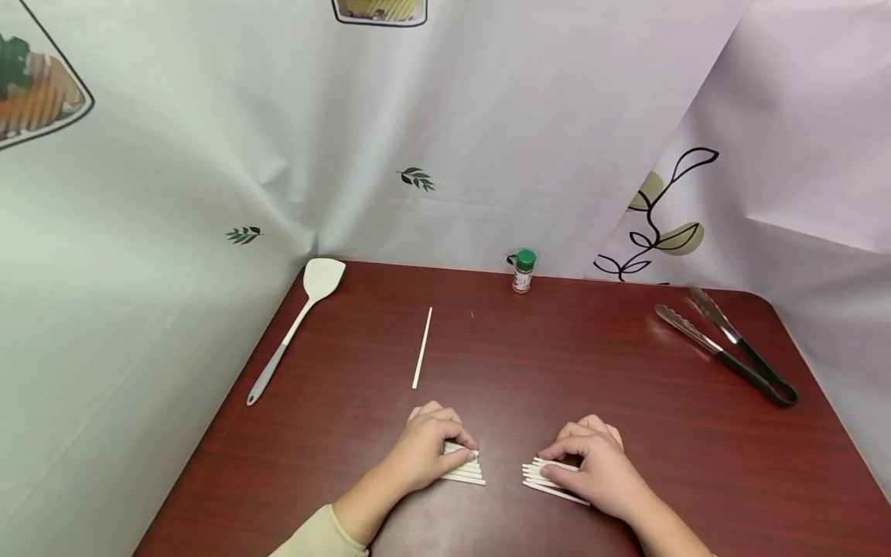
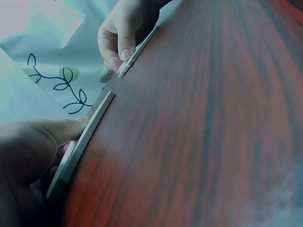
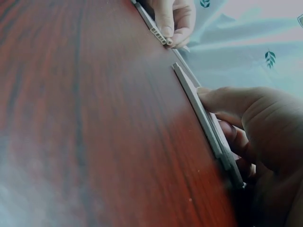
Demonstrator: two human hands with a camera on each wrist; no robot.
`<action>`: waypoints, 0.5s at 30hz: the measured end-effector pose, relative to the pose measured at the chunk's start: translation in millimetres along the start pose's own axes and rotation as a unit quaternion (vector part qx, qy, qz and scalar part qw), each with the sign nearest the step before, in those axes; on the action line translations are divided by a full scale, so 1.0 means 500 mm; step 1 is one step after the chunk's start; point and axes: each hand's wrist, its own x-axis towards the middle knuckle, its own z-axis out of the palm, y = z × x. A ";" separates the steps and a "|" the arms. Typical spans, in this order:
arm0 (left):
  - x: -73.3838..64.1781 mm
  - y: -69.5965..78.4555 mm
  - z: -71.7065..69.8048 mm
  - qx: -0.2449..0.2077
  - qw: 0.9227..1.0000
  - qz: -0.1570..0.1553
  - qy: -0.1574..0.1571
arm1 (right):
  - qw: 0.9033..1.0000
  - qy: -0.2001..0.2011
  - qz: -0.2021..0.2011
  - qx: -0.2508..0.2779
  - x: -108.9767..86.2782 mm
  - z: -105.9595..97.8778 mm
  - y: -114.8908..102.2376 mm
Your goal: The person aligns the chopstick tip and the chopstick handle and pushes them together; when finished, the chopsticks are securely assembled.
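In the head view my left hand (image 1: 428, 449) grips a flat bundle of thin white sticks (image 1: 462, 479), its thumb across the top near their inner ends. Facing it, my right hand (image 1: 597, 466) holds a second bundle of white sticks (image 1: 557, 495) the same way, with ends slightly uneven. A gap of bare table lies between the two bundles. Each wrist view shows its near bundle low over the tabletop, the left sticks (image 2: 83, 142) and the right sticks (image 3: 201, 113) pinched under the thumb. The far ends of both bundles are hidden by the hands.
One loose white stick (image 1: 422, 348) lies beyond my left hand. At the left edge is a white spatula (image 1: 306, 309) with a grey handle. A green-capped spice jar (image 1: 524, 272) stands at the back, and metal tongs (image 1: 731, 344) lie open at the right. Printed sheets hang around the table (image 1: 557, 356).
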 end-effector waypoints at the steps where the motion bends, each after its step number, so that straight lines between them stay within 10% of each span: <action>1: 0.000 0.000 0.000 -0.001 1.000 -0.001 0.001 | 1.000 0.000 0.001 -0.001 0.000 0.000 -0.001; 15: 0.004 -0.001 0.005 -0.015 0.999 -0.026 0.023 | 1.000 0.014 0.027 0.007 0.003 0.004 -0.006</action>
